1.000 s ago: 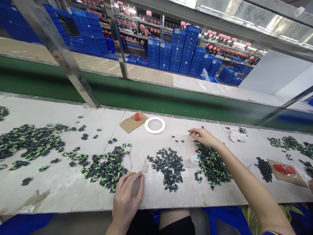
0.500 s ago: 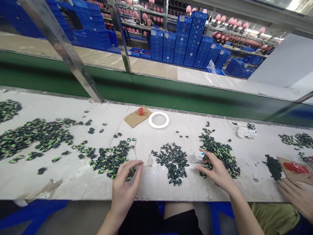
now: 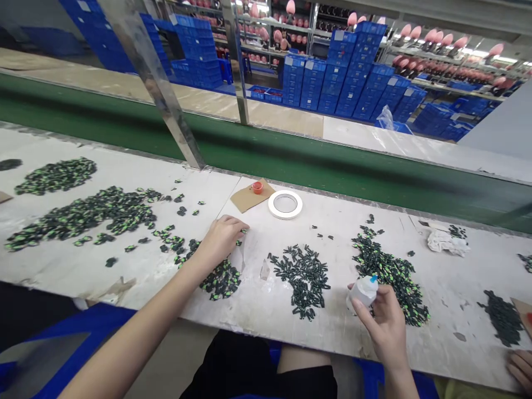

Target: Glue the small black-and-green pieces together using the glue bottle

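Observation:
My right hand point(image 3: 388, 321) is closed around a white squeeze bottle point(image 3: 364, 290) with a blue tip, tilted above the table beside a heap of small black-and-green pieces point(image 3: 388, 266). My left hand point(image 3: 220, 241) reaches over another heap of black-and-green pieces point(image 3: 222, 281), its fingers pinched together. At its fingertips shows one small black-and-green piece point(image 3: 244, 230); the grip on it is partly hidden. Between my hands lies a pile of small dark elongated pieces point(image 3: 305, 277).
A roll of white tape point(image 3: 285, 204) lies near a red cup point(image 3: 257, 188) on cardboard point(image 3: 241, 198). Larger heaps point(image 3: 95, 216) spread leftward. A metal post point(image 3: 183, 133) rises behind. At right are crumpled white tissue point(image 3: 448, 243) and another person's hand point(image 3: 521, 367).
My right hand has taken hold of the white bottle and raised it, tip upward. My left hand has moved forward to the far edge of its heap. The view has shifted left.

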`<action>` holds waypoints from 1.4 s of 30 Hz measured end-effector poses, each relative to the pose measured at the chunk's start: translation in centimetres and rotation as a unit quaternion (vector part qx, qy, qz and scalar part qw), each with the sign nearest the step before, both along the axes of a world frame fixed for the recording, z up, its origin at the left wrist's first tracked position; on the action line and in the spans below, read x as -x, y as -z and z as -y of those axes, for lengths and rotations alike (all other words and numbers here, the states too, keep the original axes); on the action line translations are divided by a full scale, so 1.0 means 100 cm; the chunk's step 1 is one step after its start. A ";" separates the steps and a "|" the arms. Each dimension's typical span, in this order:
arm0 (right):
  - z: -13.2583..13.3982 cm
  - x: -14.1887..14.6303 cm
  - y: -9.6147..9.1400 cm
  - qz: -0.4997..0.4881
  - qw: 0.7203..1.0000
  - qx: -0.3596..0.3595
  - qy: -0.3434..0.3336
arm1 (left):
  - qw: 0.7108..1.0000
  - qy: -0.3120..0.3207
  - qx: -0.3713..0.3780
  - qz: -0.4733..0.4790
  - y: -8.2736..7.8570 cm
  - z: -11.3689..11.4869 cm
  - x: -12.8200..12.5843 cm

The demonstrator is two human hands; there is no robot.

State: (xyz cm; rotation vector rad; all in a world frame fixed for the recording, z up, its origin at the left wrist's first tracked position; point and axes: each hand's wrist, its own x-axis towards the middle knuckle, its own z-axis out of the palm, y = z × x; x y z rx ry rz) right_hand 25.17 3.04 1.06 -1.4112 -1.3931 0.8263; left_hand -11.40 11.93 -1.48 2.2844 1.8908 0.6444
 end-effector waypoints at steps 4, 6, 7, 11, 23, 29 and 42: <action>0.022 -0.007 0.015 -0.032 0.999 -0.018 0.040 | 0.997 0.032 0.019 -0.064 0.000 -0.010 0.007; 0.031 -0.012 0.022 -0.057 0.996 -0.031 0.055 | 0.997 0.038 -0.001 -0.068 -0.002 -0.004 0.007; 0.034 -0.013 0.025 -0.076 0.994 -0.038 0.067 | 0.997 0.052 -0.007 -0.059 -0.003 0.002 0.004; 0.044 -0.012 0.036 -0.153 0.981 -0.054 0.108 | 0.992 0.119 0.002 0.035 -0.010 0.040 -0.024; 0.057 0.017 0.053 -0.058 0.980 -0.032 0.187 | 0.992 0.021 -0.095 0.084 0.003 0.114 -0.094; 0.054 0.051 0.039 -0.014 0.978 -0.071 0.196 | 0.987 0.031 -0.091 0.130 0.009 0.118 -0.099; 0.043 0.079 0.031 0.107 0.981 -0.120 0.108 | 0.966 0.007 -0.045 0.254 0.013 0.125 -0.096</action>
